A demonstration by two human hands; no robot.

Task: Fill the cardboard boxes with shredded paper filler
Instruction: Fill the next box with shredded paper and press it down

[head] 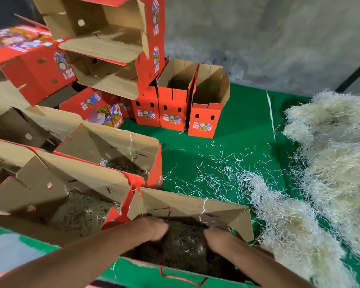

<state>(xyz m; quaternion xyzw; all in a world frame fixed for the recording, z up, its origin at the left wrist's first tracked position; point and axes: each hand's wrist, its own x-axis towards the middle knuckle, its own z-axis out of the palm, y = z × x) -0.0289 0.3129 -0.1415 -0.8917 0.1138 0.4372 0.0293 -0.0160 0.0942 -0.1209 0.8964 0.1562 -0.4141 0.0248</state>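
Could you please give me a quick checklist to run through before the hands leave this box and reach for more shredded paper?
1. Filler in the nearest box: dark filler lies inside: ok.
2. Fill level is enough: interior is shadowed: cannot tell.
3. Left hand and right hand free: both are down in the filler, fingers hidden: cannot tell.
4. Supply within reach: a big shredded paper pile lies to the right: ok.
5. Empty boxes left: three upright boxes stand open at the back, contents unseen: cannot tell.

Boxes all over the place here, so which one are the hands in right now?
The nearest box, at the bottom of the view. The left hand and right hand are both inside it, on the filler; the other boxes go untouched.
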